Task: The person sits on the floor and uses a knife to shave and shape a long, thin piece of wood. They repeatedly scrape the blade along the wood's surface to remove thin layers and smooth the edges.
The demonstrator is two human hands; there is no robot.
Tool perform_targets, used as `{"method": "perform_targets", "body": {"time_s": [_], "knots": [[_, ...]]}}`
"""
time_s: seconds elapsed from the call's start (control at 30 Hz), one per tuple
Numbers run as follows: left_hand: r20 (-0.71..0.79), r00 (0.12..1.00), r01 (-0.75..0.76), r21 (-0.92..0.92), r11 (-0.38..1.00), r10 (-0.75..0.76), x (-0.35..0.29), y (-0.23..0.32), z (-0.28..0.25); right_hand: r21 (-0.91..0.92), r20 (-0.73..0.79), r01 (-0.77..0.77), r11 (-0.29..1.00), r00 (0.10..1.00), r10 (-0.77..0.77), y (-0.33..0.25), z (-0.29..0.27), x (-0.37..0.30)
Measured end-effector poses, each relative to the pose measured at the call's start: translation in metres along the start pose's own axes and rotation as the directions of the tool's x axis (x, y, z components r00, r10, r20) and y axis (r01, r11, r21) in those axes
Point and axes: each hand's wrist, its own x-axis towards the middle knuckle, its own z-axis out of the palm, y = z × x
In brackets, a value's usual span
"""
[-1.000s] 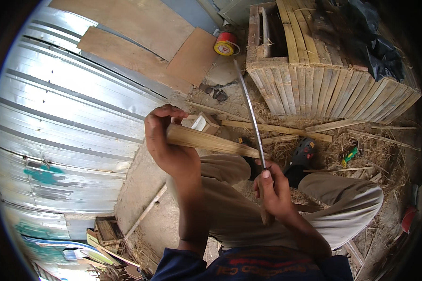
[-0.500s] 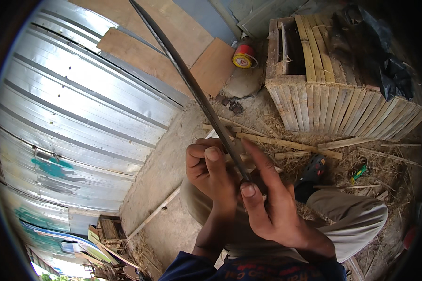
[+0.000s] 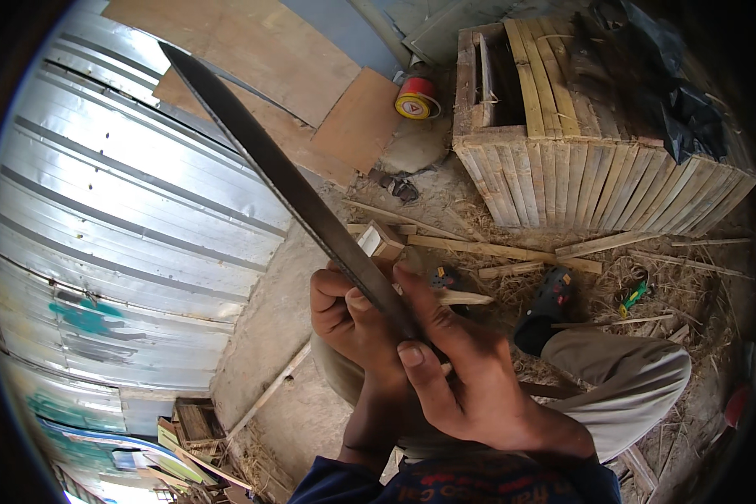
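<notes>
out on the left, the ribbed metal wall [image 3: 134, 227] gleams, and over its upper part comes the tip of the long blade [image 3: 301, 197], the thing of the moment! it points up and to the left, away from the person, its long axis one clean diagonal from upper left down to the middle, where both hands meet it. and what a look: dark grey, smooth and dull, tapering to a sharp point, with a thin, paler, uneven line along its lower left edge.

moving right, here's the left hand [image 3: 357, 328], just left of the blade's base, fingers curled in and the thumb tip up against the blade or right beside it; what those fingers close on is hidden, so no call there. then the right hand [image 3: 470, 370], wrapped around the near end of the blade, thumb at its root, forefinger stretched along the far side, the handle lost to view inside the grip.

and poking out past the right hand's knuckles, a pale wooden piece [image 3: 466, 298]! only its blunt, light-tan end shows, pointing right and lying nearly level across the view; the rest is hidden behind the hands. farther right, a dark shoe [image 3: 554, 294] stands on the straw-strewn floor, near a green tool [image 3: 634, 296].
</notes>
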Motion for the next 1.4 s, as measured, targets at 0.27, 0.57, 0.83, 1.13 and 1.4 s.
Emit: {"method": "perform_targets", "body": {"time_s": [0.27, 0.57, 0.83, 1.13, 1.4], "knots": [[-0.118, 0.992, -0.037, 0.087, 0.996, 0.047, -0.006, 0.003, 0.005, -0.091, 0.045, -0.023, 0.996, 0.999, 0.027, -0.002, -0.002, -0.003], [-0.257, 0.966, 0.023, 0.181, 0.983, 0.025, 0.001, -0.002, 0.008, -0.057, 0.006, -0.004, 0.998, 1.000, 0.004, 0.006, 0.005, -0.002], [-0.246, 0.956, -0.127, 0.144, 0.981, 0.160, -0.002, -0.003, 0.006, -0.011, 0.003, -0.105, 0.994, 0.995, 0.105, 0.006, 0.011, -0.015], [-0.282, 0.940, -0.153, 0.147, 0.977, 0.190, 0.005, -0.006, 0.021, -0.073, -0.084, -0.170, 0.983, 0.983, 0.164, 0.009, 0.009, -0.030], [-0.266, 0.949, -0.139, 0.134, 0.981, 0.170, 0.000, -0.002, 0.034, 0.019, -0.035, -0.211, 0.977, 0.977, 0.212, 0.012, -0.001, -0.042]]}}
